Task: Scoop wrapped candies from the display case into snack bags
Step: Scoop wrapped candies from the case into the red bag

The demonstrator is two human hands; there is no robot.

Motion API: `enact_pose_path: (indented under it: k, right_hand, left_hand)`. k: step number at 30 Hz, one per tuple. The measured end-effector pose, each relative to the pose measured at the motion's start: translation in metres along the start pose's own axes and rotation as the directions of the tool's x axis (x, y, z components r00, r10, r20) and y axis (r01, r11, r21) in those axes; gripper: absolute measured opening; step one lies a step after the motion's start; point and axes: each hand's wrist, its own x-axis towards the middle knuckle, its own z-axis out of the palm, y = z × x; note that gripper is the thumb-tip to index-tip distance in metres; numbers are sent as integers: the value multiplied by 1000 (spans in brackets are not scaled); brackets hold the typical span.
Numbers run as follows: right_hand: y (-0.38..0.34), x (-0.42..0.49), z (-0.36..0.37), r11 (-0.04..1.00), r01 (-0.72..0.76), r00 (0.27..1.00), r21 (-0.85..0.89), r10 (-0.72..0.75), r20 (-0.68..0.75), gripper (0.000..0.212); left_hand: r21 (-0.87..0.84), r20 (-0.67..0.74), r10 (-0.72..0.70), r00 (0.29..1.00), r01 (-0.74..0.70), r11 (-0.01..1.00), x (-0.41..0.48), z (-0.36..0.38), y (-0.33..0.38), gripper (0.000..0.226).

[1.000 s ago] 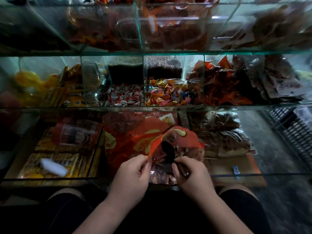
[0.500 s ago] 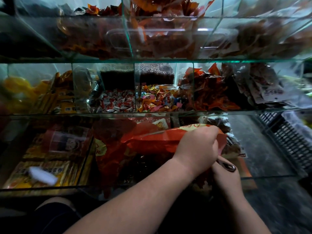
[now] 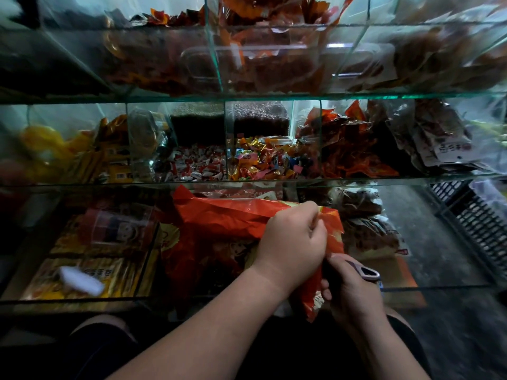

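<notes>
A red and yellow snack bag lies stretched across the bottom shelf of the glass display case. My left hand grips the bag's right edge in a fist. Just below it, my right hand holds a dark scoop by its handle; the scoop's bowl is hidden behind the bag and my left hand. Wrapped candies fill the middle shelf: red and white ones and mixed coloured ones.
Yellow packets sit at the left of the middle shelf, red snack packs at the right. Boxed goods lie bottom left, bagged brown snacks bottom right. A black crate stands on the floor at the right.
My left hand crossed from the bag's left side to its right edge and drew the bag shut. My right hand with the scoop dropped lower and to the right. The view tilted down.
</notes>
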Motion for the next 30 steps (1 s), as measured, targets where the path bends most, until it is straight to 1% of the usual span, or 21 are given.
enact_pose_path:
  k: [2,3,5,6,7,9,10,11,12,14,16,17,18,19,20,23,25,27,30]
  right_hand:
    - [-9,-4,-1,999,-16,1000,36,15,26,18]
    - [-15,-6,-2,999,-17,999,39,15,45,12]
    - [-30,-13,-6,999,6,998,41,-8,62,11]
    - [-40,-18,-8,999,29,999,39,-30,41,11]
    - [-51,-23,-10,997,73,997,24,-73,9,13]
    - [-73,-33,-13,980,190,980,-64,-192,-40,19]
    - [-82,-37,-14,966,236,970,-105,-242,-39,19]
    - [-90,-40,-14,954,269,961,-135,-276,-29,18]
    - [-95,-43,-13,944,292,954,-154,-299,-27,18]
    - [-101,-48,-11,933,312,946,-179,-323,-34,18]
    - [-103,-52,-9,933,313,945,-177,-324,-36,19]
    - [-104,-54,-9,937,305,948,-172,-315,-37,22]
    - [-105,-57,-9,941,293,952,-167,-304,-39,26]
    - [-106,-60,-10,945,286,954,-161,-296,-42,28]
    - [-107,-62,-10,946,283,955,-157,-294,-45,28]
    - [-112,-69,-10,946,284,955,-155,-293,-40,30]
    - [-113,-72,-8,944,287,955,-162,-295,-29,34]
    - [-114,-74,-6,944,287,956,-163,-294,-14,34]
    - [-114,-74,-3,939,297,953,-174,-303,-6,35]
  left_hand:
    - [-54,-55,-56,997,53,997,3,-9,0,32]
    - [-110,-81,-95,992,86,990,5,-15,2,32]
    - [-256,-132,-200,971,161,953,14,-28,8,31]
    - [-355,-156,-263,952,195,914,21,-34,11,32]
    - [-478,-172,-346,922,229,848,28,-39,13,31]
    - [-720,-141,-526,839,277,636,40,-49,15,30]
    - [-783,-121,-593,796,291,549,42,-53,12,31]
    - [-804,-127,-642,756,301,513,42,-57,6,35]
    - [-799,-153,-672,724,309,515,38,-61,-1,38]
    - [-735,-254,-679,689,319,598,23,-70,-18,39]
    - [-603,-368,-605,707,314,733,5,-79,-31,33]
    - [-534,-403,-556,727,307,788,-3,-81,-35,30]
    - [-490,-421,-527,738,304,817,-8,-82,-41,29]
    - [-476,-430,-524,735,309,824,-12,-82,-46,29]
    - [-483,-436,-545,717,324,813,-13,-81,-53,31]
    - [-528,-476,-626,617,369,765,-8,-82,-74,36]
    - [-500,-516,-639,570,405,765,-3,-85,-91,35]
    - [-416,-535,-619,574,459,785,0,-88,-109,28]
    - [-215,-509,-567,648,542,812,5,-83,-132,20]
